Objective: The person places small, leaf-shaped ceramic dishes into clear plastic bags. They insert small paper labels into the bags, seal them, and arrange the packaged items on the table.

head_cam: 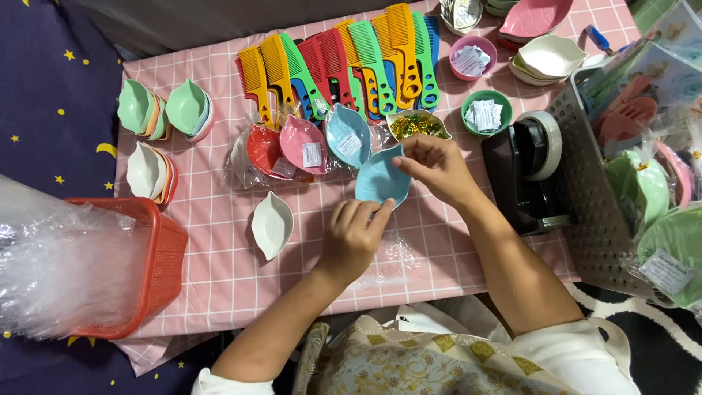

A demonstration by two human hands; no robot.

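Left hand (352, 235) fingertips pinching lower edge of blue leaf-shaped dish (382, 180), right hand (437, 165) pinching its upper right rim, dish held above pink checked table (219, 271), long axis tilted upper-right, white leaf dish (272, 224) left, tape dispenser (525, 170) right, bare cloth nearer the body.

Smooth matt plastic: blue leaf dish (380, 179), combs (344, 62). Glossy crinkled film in red basket (157, 249). Checked pink cloth on table (227, 271). Perforated grey metal: tray wall (585, 175). Glossy black plastic: tape dispenser (515, 179).
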